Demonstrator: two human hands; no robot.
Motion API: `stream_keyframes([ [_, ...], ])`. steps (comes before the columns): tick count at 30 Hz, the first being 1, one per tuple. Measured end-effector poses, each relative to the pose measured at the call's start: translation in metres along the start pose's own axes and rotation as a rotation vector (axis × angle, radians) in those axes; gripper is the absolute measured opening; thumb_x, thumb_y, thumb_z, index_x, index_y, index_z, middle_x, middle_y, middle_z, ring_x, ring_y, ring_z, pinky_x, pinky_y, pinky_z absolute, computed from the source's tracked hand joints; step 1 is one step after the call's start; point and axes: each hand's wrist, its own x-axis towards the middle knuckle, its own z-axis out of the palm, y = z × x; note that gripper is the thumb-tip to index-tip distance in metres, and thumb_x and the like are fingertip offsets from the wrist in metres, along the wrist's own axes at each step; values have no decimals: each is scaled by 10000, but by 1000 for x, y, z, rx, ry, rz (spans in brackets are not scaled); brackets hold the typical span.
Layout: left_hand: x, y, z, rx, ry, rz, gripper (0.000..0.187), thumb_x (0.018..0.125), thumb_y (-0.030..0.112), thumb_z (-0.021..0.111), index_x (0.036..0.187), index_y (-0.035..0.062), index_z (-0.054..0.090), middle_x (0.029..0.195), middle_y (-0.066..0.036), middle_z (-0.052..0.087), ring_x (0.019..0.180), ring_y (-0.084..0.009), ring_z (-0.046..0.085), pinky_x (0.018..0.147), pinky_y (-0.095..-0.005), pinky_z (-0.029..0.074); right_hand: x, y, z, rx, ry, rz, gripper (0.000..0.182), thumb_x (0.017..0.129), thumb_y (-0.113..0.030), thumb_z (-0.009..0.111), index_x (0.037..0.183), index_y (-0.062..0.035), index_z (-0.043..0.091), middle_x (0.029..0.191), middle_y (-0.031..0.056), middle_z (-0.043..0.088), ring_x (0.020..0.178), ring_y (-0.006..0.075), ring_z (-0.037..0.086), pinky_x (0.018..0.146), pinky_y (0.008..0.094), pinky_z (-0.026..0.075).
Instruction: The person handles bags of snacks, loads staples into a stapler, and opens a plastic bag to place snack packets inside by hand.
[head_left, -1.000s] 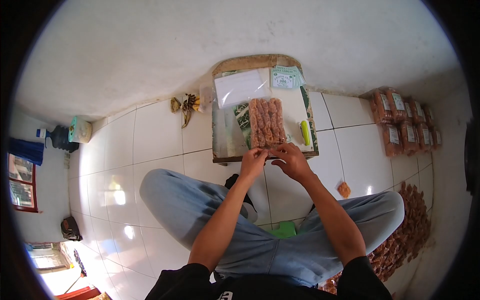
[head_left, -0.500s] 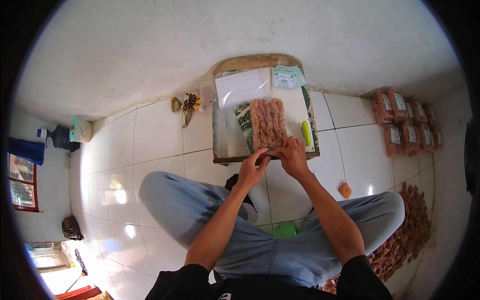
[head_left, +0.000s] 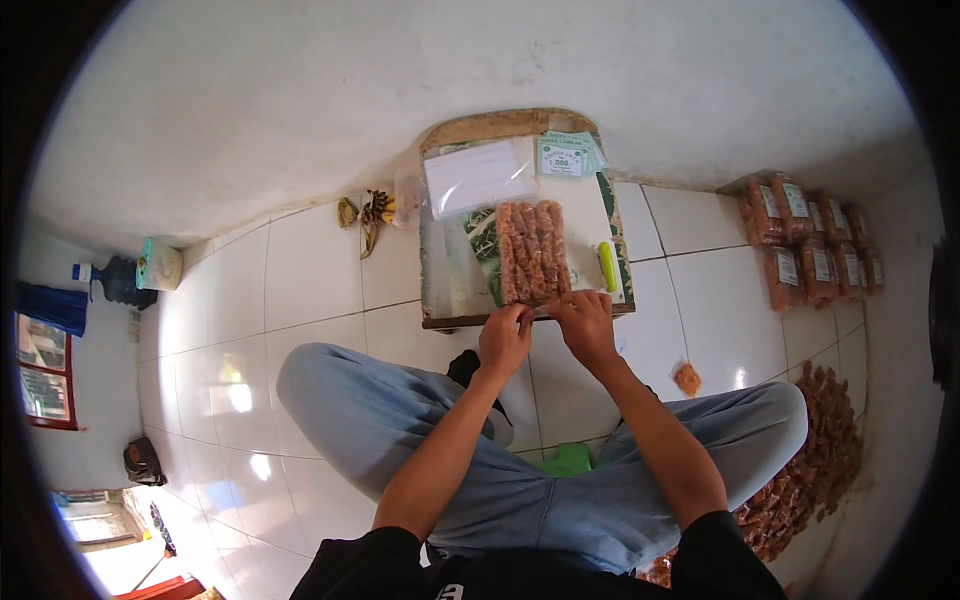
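A clear plastic bag [head_left: 532, 250] packed with rows of reddish-brown snacks lies flat on a small low table [head_left: 450, 265]. My left hand [head_left: 506, 338] pinches the bag's near end on the left. On the right, my right hand [head_left: 585, 325] pinches the same end, its fingers folded over the edge. A short strip of plastic spans the gap between my fingertips. Beneath the bag, a green patterned sheet [head_left: 484, 245] sticks out. Beside my right hand lies a bright green cutter-like tool [head_left: 607, 266]. Printed labels [head_left: 566, 156] and white sheets in plastic [head_left: 478, 178] occupy the table's far side.
Filled, labelled bags [head_left: 800, 240] are stacked against the wall at right. A heap of small brown packets [head_left: 825, 440] spreads over the floor near my right knee. One orange-brown piece [head_left: 687, 380] lies on the tiles. Bananas [head_left: 376, 208] rest left of the table.
My hands have moved slightly apart along the bag's near end, opening a small gap between the fingertips. The rows inside the bag look slightly shifted.
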Motion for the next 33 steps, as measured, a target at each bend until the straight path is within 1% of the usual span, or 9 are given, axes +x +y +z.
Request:
stream_keyframes([
  [2, 4, 2, -1, -12, -24, -67, 200, 909, 231, 601, 937, 46, 673, 835, -149, 664, 786, -335, 634, 680, -431, 495, -10, -1, -8, -109, 10, -275, 210, 729, -195, 733, 933, -165, 696, 1009, -17, 567, 959, 174, 529, 776, 390, 363],
  [7, 24, 14, -17, 2, -161, -287, 259, 892, 271, 588, 881, 34, 689, 810, -162, 681, 768, -351, 645, 689, -437, 501, -18, -1, -5, -319, 37, -362, 314, 738, -177, 673, 1052, -187, 680, 1057, -35, 563, 1004, 161, 524, 804, 391, 365],
  [11, 49, 20, -30, 41, -346, -385, 243, 791, 246, 614, 800, 22, 708, 752, -170, 677, 724, -339, 651, 677, -411, 500, -15, 1, -2, -394, 44, -403, 393, 752, -149, 620, 1140, -200, 658, 1128, -40, 558, 1039, 164, 524, 802, 388, 357],
  [13, 60, 18, -33, 51, -442, -416, 232, 759, 235, 619, 762, 26, 719, 725, -153, 676, 686, -315, 654, 656, -383, 495, -9, -1, -2, -373, 57, -407, 393, 752, -141, 630, 1140, -198, 658, 1109, -47, 566, 1035, 156, 522, 796, 378, 337],
  [16, 71, 20, -36, 49, -500, -508, 223, 695, 164, 570, 778, -8, 685, 774, -212, 665, 787, -391, 645, 707, -433, 509, 0, -3, -5, -370, 91, -422, 393, 746, -129, 644, 1133, -195, 661, 1086, -56, 577, 1033, 144, 523, 790, 366, 315],
  [21, 83, 45, -48, -73, -482, -575, 165, 678, 130, 582, 679, -19, 653, 746, -199, 664, 696, -324, 651, 624, -406, 487, 11, 3, 2, -351, 172, -441, 369, 728, -112, 650, 1090, -182, 677, 1056, -71, 585, 1035, 129, 530, 790, 364, 314],
  [27, 96, 33, -36, -101, -514, -633, 148, 694, 116, 570, 651, 6, 657, 690, -154, 656, 600, -281, 626, 556, -384, 466, 23, 9, 4, -362, 176, -443, 310, 713, -80, 637, 1005, -166, 694, 991, -60, 594, 1011, 121, 539, 793, 367, 323],
  [31, 74, 23, -40, -46, -538, -394, 138, 737, 165, 631, 732, 40, 689, 679, -121, 661, 608, -279, 635, 535, -402, 469, 26, 6, 2, -364, 148, -423, 284, 707, -70, 637, 968, -165, 690, 942, -58, 595, 988, 129, 543, 800, 375, 328],
  [33, 43, 19, -31, 131, -30, 5, 187, 782, 225, 684, 932, 116, 705, 696, -75, 660, 612, -273, 643, 511, -407, 481, 25, 5, 2, -367, 147, -408, 271, 704, -69, 640, 953, -165, 689, 927, -58, 594, 983, 129, 542, 802, 379, 327],
])
